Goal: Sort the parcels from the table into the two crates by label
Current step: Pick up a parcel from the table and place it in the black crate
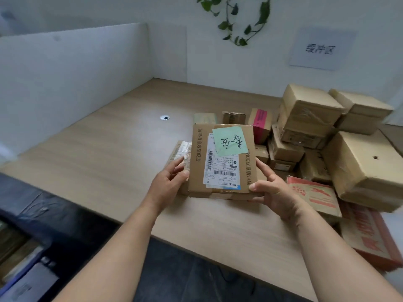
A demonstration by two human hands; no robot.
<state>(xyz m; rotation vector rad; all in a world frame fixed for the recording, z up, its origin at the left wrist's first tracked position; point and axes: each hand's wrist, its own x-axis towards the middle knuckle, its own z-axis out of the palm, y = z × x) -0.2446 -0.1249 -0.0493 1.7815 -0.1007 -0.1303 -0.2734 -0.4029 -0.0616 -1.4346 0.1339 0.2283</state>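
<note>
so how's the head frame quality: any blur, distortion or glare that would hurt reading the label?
Head view: soft, even indoor light with no hard shadows. Wide-angle bowing bends the table edge and stretches the stacked parcels at right, which smear slightly. The held parcel between the left hand and right hand is fairly sharp; its green note is legible, the fine print is not. The wall sign is blurred.

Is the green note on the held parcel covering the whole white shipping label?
No, the green note covers only the top corner of the white shipping label; its barcodes remain visible.
</note>
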